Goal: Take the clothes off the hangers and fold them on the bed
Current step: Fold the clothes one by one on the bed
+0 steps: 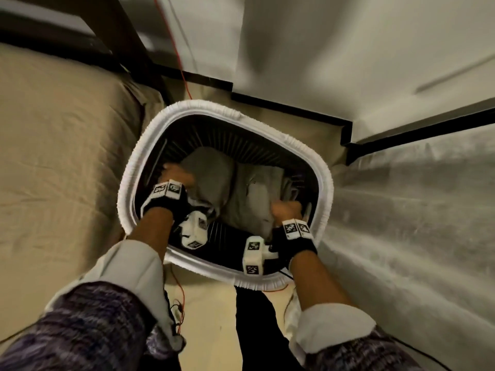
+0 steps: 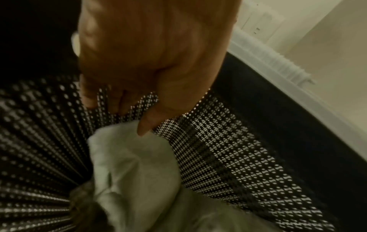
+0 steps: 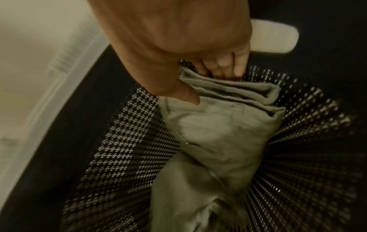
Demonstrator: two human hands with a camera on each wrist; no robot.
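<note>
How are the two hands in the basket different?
The left hand reaches the far left of the basket; the right hand is nearer, on the right. The right hand grips a folded edge of the grey clothes; the left's grip is unclear. Both wear black wrist straps.

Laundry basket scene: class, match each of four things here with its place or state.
Things:
1. laundry basket
2. grey garment
3. right hand
4. bed

Places or states:
A. grips folded cloth
B. lies inside the basket
C. left of the basket
D. white rim, dark mesh walls

Pairs: 1-D, 2-B, 3-A, 4-C
</note>
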